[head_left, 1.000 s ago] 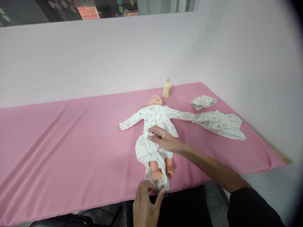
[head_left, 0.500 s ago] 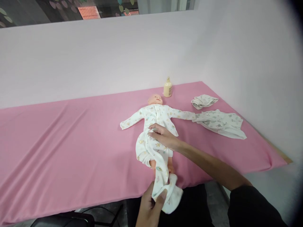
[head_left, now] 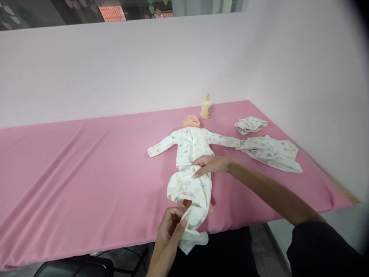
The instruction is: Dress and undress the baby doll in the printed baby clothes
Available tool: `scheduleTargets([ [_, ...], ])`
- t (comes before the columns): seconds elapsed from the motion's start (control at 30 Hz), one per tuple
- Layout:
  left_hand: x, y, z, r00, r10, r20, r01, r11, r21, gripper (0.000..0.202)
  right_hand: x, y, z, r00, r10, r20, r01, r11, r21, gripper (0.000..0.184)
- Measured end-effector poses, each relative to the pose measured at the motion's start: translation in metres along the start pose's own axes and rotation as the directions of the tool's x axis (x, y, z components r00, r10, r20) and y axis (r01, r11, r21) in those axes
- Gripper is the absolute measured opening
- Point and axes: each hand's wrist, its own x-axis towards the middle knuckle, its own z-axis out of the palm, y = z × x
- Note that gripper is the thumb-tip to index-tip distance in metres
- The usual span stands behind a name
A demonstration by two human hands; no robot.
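Watching through the head camera, I've got a baby doll [head_left: 191,121] on its back on the pink-draped bench [head_left: 86,184], head toward the wall [head_left: 115,69], legs toward the front edge. It wears a white printed long-sleeved top [head_left: 187,143], both sleeves spread wide. White printed pants [head_left: 198,192] lie over its hips, one leg of them twisted and reaching past the bench's front edge.

Hands: my left hand [head_left: 170,231], low in view, grasps that pant leg, fabric pinched between thumb and bent fingers. My right hand [head_left: 215,164], arm stretched from the right, sits at the doll's waist, fingertips on the pants near the top's hem; whether it pinches cloth, I can't tell. A bit of doll leg [head_left: 186,203] shows in a pants opening near the left hand; part of a foot [head_left: 211,208] pokes out on the other side.

Around it: cream pump bottle [head_left: 206,110], upright, just beside the doll's head. Right side: bunched printed cloth [head_left: 250,125] and, nearer, a spread white printed garment [head_left: 271,152] touching one sleeve cuff. Black chair [head_left: 75,267] lower left, cut off.
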Motion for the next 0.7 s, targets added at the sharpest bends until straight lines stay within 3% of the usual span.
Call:
scheduleTargets([
  [0.1,0.015,0.011,0.0,0.991,0.129,-0.045,-0.115,0.966,0.233,0.038,0.01,0.002,0.003,0.994,-0.002,-0.112,0.029,0.969,0.246,0.031],
  [0.2,0.042,0.036,-0.002,0.942,0.305,-0.142,-0.198,0.844,0.499,0.061,0.018,0.003,0.005,0.994,-0.034,-0.103,0.074,0.907,0.415,0.024],
  [0.27,0.067,0.058,-0.004,0.925,0.373,-0.076,-0.251,0.747,0.616,0.073,0.02,0.001,0.005,0.994,-0.077,-0.073,0.102,0.89,0.444,0.021],
  [0.33,0.091,0.08,-0.009,0.932,0.308,0.193,-0.36,0.707,0.609,0.058,0.019,-0.001,0.004,0.994,-0.101,-0.052,0.114,0.886,0.45,0.022],
  [0.37,0.102,0.089,-0.012,0.916,0.244,0.319,-0.392,0.715,0.58,0.049,0.019,-0.002,0.004,0.994,-0.1,-0.045,0.11,0.884,0.455,0.024],
  [0.43,0.118,0.103,-0.017,0.876,0.144,0.461,-0.402,0.746,0.53,0.037,0.016,-0.002,0.001,0.998,-0.05,-0.03,0.058,0.89,0.453,0.032],
  [0.5,0.127,0.112,-0.021,0.85,0.083,0.52,-0.378,0.783,0.494,0.031,0.016,0.001,-0.004,0.999,0.043,-0.017,-0.033,0.91,0.414,0.037],
  [0.63,0.135,0.118,-0.018,0.806,0.013,0.591,-0.339,0.83,0.443,0.03,0.021,0.011,-0.015,0.973,0.204,0.107,-0.225,0.943,0.247,0.021],
  [0.7,0.139,0.118,-0.012,0.788,0.001,0.615,-0.346,0.827,0.442,0.03,0.027,0.015,-0.016,0.968,0.203,0.149,-0.225,0.962,0.154,0.025],
])
